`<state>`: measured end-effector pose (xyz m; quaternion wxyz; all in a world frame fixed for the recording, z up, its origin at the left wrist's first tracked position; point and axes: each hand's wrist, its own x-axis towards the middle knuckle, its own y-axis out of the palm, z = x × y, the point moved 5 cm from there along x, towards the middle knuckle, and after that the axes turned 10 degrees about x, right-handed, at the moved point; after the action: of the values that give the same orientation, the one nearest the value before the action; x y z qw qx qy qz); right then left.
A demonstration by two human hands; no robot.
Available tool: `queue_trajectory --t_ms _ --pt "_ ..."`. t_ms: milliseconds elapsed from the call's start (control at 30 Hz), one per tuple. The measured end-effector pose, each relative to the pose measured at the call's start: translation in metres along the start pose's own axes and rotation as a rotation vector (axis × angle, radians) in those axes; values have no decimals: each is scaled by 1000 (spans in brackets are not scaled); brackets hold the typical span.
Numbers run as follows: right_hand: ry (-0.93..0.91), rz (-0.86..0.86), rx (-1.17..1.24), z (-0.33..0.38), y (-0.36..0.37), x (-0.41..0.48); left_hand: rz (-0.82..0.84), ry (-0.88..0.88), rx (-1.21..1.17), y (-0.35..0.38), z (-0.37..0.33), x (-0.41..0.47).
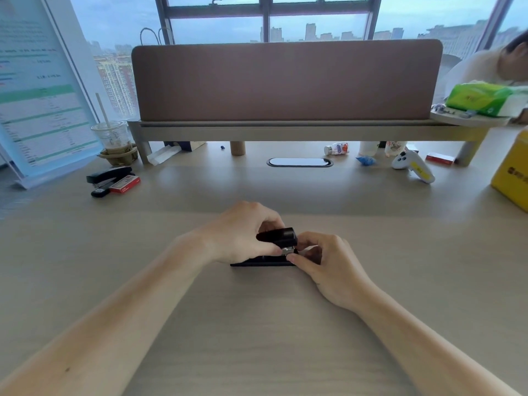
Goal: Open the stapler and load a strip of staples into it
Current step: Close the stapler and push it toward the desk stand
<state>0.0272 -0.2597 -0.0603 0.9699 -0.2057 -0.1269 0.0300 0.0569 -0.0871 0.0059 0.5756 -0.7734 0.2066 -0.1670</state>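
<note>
Both hands [285,250] grip the stapler [278,238], hiding its magazine.

My left hand [243,231] curls knuckles-up, fingers closed in a grip; just beside it my right hand [328,261] pinches thumb to fingertips, both forearms bare.

No legible txt: print on poster [43,90], yellow box [513,172] & tissue pack [483,100] too blurred.
</note>
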Motion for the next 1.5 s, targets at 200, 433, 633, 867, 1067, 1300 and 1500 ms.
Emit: queue_trajectory --t_ms 200,433,633,867,1067,1300,1500 --pt "21 0 -8 -1 0 0 43 -205 -44 20 8 10" --pt "16 0 -21 -1 0 0 -93 -225 -5 36 6 12" --pt "12 1 -16 -2 0 1 -118 -217 -7 38 6 12" --pt "-7 2 -42 -3 -1 1 -157 -216 25 37 1 9" --pt "-5 -6 -61 -1 -1 1 -202 -196 60 37 2 8" --pt "-19 46 -116 9 -8 -3 -314 36 -96 21 16 -22" --pt "-156 77 -360 17 -38 38 -210 81 -34 25 38 -40"
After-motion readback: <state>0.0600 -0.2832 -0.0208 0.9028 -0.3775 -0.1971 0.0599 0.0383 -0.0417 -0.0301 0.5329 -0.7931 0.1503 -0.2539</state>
